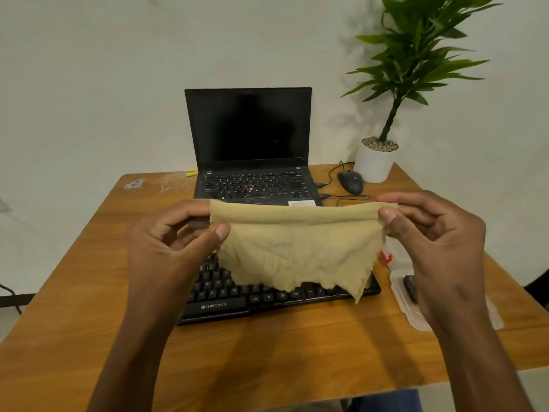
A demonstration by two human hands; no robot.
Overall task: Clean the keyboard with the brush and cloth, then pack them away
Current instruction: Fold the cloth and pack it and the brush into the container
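Observation:
A tan cloth (297, 248) with a ragged lower edge hangs spread out in the air above the black keyboard (237, 295). My left hand (169, 242) pinches its top left corner and my right hand (436, 233) pinches its top right corner. The cloth hides most of the keyboard's upper rows. At the right of the keyboard lies a clear plastic case (399, 281) with a red clip and a dark object inside that may be the brush; my right hand covers part of it.
An open black laptop (249, 150) stands behind the keyboard on the wooden table (267, 352). A black wired mouse (351, 182) and a white potted plant (375, 162) sit at the back right. A yellow marker (191, 173) lies at the back left.

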